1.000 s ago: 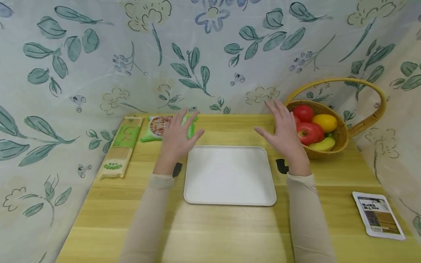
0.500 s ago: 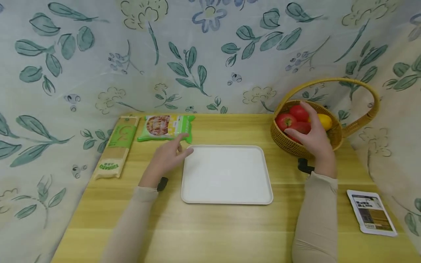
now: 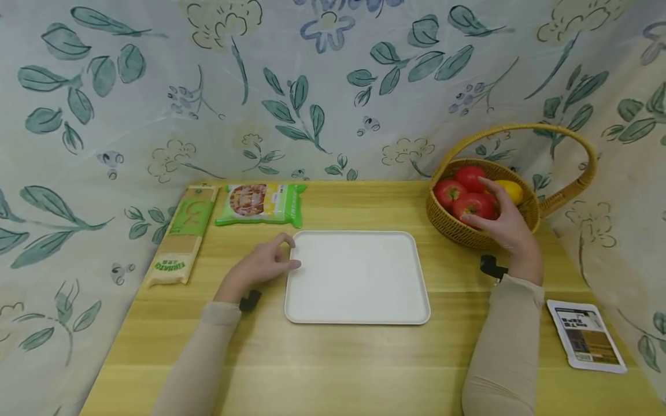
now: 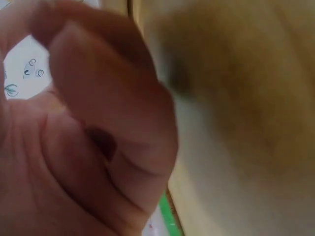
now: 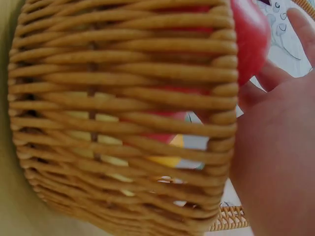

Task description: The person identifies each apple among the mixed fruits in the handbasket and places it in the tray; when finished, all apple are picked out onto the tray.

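My right hand (image 3: 510,228) reaches over the near rim of the wicker basket (image 3: 452,225). Its thumb and forefinger spread to either side of the front red apple (image 3: 473,203). From the right wrist, a red apple (image 5: 251,39) bulges above the woven rim, and the thumb stands apart from it. Beside the left edge of the white tray (image 3: 359,277), my left hand (image 3: 260,263) hangs with loosely bent fingers, its thumb overlapping the rim. Nothing shows inside this left hand (image 4: 108,113) in its wrist view.
Two more red apples (image 3: 450,193) and a yellow lemon (image 3: 511,190) share the basket, whose tall handle (image 3: 588,173) arches rightward. A green food packet (image 3: 262,203) and a noodle pack (image 3: 187,231) lie at back left. A flat white packet (image 3: 585,335) lies at right.
Both hands have lowered and moved apart from above the tray: the right went rightward to the basket's apples, the left down to the tray's left edge, its fingers bending.
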Available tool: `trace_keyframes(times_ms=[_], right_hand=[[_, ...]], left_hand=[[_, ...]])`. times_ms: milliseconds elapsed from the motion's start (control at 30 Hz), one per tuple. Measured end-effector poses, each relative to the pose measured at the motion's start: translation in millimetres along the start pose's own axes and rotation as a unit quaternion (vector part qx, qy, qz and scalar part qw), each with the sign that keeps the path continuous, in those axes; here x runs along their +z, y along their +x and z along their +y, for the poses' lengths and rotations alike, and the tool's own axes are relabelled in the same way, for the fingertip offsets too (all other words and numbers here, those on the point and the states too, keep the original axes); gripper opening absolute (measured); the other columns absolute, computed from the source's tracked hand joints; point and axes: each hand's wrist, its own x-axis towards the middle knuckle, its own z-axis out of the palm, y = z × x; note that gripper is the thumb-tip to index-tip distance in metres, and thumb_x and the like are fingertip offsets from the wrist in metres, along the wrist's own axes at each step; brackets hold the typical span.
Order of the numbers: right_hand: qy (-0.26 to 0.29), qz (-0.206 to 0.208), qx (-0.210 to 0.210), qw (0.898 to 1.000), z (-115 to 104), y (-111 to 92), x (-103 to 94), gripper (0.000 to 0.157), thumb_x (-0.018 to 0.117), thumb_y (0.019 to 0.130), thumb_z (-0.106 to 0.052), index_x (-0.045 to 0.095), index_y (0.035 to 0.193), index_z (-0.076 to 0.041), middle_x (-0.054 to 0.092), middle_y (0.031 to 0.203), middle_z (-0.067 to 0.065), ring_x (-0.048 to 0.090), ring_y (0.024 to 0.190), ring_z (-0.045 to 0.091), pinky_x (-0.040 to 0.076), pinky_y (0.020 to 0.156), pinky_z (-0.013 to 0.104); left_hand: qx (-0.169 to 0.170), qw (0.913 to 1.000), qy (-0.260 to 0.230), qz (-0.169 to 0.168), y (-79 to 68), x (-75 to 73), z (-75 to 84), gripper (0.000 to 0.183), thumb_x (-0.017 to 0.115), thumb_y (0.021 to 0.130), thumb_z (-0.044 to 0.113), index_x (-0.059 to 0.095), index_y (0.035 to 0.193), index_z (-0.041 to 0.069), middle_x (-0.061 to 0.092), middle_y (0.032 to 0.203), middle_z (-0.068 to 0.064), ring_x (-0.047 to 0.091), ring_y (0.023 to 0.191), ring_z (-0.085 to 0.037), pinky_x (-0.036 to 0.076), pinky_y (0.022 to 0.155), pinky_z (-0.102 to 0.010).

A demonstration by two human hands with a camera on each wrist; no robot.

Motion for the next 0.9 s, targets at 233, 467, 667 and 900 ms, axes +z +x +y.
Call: trace_keyframes(times_ms=[233, 467, 667, 900], right_hand=[[0.0, -0.017, 0.007, 1.0, 5.2, 4.0, -0.4, 0.093, 0.077, 0.1, -0.028, 0.016, 0.169, -0.041, 0.019, 0.177, 0.015, 0.033, 0.148, 0.037, 0.036, 0.122, 0.054], [-0.015, -0.037, 0.012, 0.999, 7.6, 5.4, 0.3, 0.092, 0.076, 0.1, -0.029, 0.016, 0.17, -0.036, 0.017, 0.175, 0.02, 0.033, 0.148, 0.044, 0.033, 0.12, 0.065], [-0.022, -0.047, 0.012, 0.999, 9.2, 5.5, -1.0, 0.093, 0.076, 0.1, -0.029, 0.015, 0.17, -0.037, 0.014, 0.174, 0.027, 0.028, 0.15, 0.052, 0.027, 0.12, 0.074], [-0.042, -0.052, 0.0, 0.998, 9.3, 3.5, -3.2, 0.091, 0.074, 0.101, -0.032, 0.015, 0.17, -0.035, 0.013, 0.174, 0.029, 0.026, 0.149, 0.056, 0.025, 0.119, 0.079]], left_hand=[[-0.017, 0.9955, -0.075, -0.054, -6.2, -0.9, -7.4, 0.047, 0.079, 0.095, 0.036, 0.051, 0.129, 0.019, 0.059, 0.061, -0.001, 0.052, 0.047, -0.016, 0.041, 0.047, -0.027], [-0.036, 0.9891, -0.112, -0.089, -8.6, -2.8, -13.3, 0.057, 0.083, 0.093, 0.029, 0.046, 0.135, 0.016, 0.066, 0.066, -0.006, 0.06, 0.047, -0.017, 0.045, 0.045, -0.027], [-0.039, 0.9828, -0.138, -0.116, -7.8, -2.8, -14.7, 0.065, 0.083, 0.093, 0.024, 0.039, 0.141, 0.015, 0.071, 0.072, -0.009, 0.065, 0.049, -0.017, 0.044, 0.044, -0.025], [-0.044, 0.9824, -0.142, -0.114, -5.5, 2.0, -14.6, 0.07, 0.085, 0.092, 0.026, 0.037, 0.142, 0.015, 0.073, 0.077, -0.009, 0.065, 0.05, -0.017, 0.044, 0.045, -0.026]])
